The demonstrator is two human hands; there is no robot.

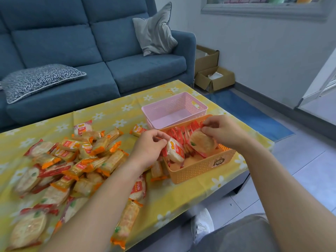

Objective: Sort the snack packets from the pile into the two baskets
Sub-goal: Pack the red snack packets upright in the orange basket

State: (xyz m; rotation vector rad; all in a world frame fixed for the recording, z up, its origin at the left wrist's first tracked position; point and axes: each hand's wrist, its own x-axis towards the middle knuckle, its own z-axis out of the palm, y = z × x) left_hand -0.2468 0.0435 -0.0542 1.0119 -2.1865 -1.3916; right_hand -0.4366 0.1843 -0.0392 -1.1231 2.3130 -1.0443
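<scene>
Both forearms reach out from the bottom edge, and each hand grasps a packet. The left hand (pixel 149 148) pinches a red-edged packet (pixel 175 150) at the near left corner of the orange basket (pixel 200 170). The right hand (pixel 223 131) pinches the top seam of a second round-cracker packet (pixel 202 142), held over the same basket. Inside the basket, a row of red packets (pixel 183 133) stands on edge along its far half. Just behind it, the pink basket (pixel 183 103) shows only bare floor, as far as its inside can be seen. To the left, the pile (pixel 72 170) sprawls over the yellow flowered tablecloth (pixel 181 193), red-edged and orange-edged packets mixed together. By this, sorting looks well short of halfway: one kind has been started, the other apparently has not, and most packets remain on the table.
</scene>
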